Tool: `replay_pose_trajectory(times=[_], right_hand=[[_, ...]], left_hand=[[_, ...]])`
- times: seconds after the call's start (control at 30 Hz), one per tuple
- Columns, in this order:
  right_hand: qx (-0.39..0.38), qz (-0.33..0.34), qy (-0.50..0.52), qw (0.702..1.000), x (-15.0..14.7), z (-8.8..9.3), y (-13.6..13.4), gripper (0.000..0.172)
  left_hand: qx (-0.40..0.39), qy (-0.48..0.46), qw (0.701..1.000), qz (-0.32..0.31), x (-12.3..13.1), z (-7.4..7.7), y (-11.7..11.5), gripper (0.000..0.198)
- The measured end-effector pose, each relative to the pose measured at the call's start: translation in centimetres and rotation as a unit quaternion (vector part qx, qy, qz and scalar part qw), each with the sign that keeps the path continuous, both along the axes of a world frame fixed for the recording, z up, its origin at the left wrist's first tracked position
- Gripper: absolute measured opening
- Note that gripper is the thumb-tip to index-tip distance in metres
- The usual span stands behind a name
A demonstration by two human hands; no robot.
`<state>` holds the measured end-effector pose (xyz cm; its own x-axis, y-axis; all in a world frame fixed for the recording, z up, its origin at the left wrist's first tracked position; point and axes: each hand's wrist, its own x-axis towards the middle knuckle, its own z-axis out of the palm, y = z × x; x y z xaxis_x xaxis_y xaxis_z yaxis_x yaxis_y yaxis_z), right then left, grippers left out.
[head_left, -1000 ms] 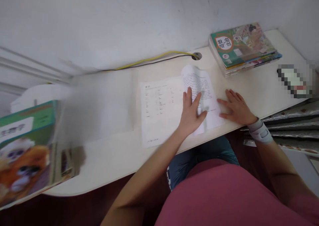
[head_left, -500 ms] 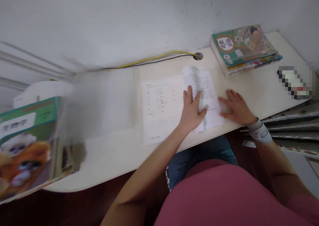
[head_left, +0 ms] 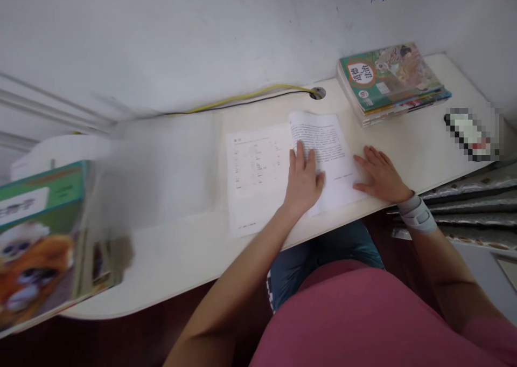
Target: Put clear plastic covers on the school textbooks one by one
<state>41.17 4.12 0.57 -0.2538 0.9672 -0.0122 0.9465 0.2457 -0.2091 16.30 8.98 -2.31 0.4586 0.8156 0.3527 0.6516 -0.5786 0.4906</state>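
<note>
An open booklet of printed pages [head_left: 323, 135] lies in front of me on the white desk. Its left page [head_left: 254, 205] shows columns of small print; the right page carries a dense block of text. My left hand [head_left: 304, 181] rests palm down near the fold, fingers stretched over the inner edge of the right page. Flat on the desk, just off the right page's outer edge, is my right hand [head_left: 382, 175] with its fingers spread. A grey wrist strap [head_left: 419, 213] wraps my right wrist. Neither hand grips anything.
A stack of books [head_left: 391, 78] stands at the back right, with a phone-like blurred object [head_left: 470, 135] nearer the right edge. More books [head_left: 36, 248] stand at the left. Yellow and black cables [head_left: 242, 96] run along the wall into a desk hole [head_left: 318, 93].
The right page, curled and wavy before, now lies flatter. My left hand has lowered slightly and its fingers have come closer together. My right hand has barely moved.
</note>
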Motion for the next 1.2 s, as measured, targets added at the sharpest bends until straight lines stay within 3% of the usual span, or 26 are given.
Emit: replay_pose_trajectory(times=[0.23, 0.37, 0.57, 0.87, 1.2], right_hand=[[-0.006, 0.002, 0.000, 1.000, 0.0, -0.1, 0.0, 0.080], [0.015, 0.007, 0.042, 0.999, 0.7, -0.2, 0.2, 0.066], [0.059, -0.080, -0.012, 0.995, 1.4, 0.3, 0.7, 0.050], [0.034, -0.071, -0.048, 0.996, 1.4, 0.1, 0.8, 0.049], [0.018, -0.063, -0.041, 0.997, 1.4, 0.3, 0.9, 0.052]], left_hand=[[0.017, 0.008, 1.000, -0.014, 0.8, 0.4, -0.7, 0.068], [0.002, 0.015, 1.000, -0.005, 1.2, 0.5, -0.6, 0.068], [-0.042, 0.001, 0.998, -0.047, -0.7, 1.5, 0.4, 0.062], [-0.012, 0.044, 0.995, -0.085, -1.2, 1.2, 0.2, 0.059], [-0.043, 0.086, 0.992, -0.079, -1.6, 1.3, -0.3, 0.071]])
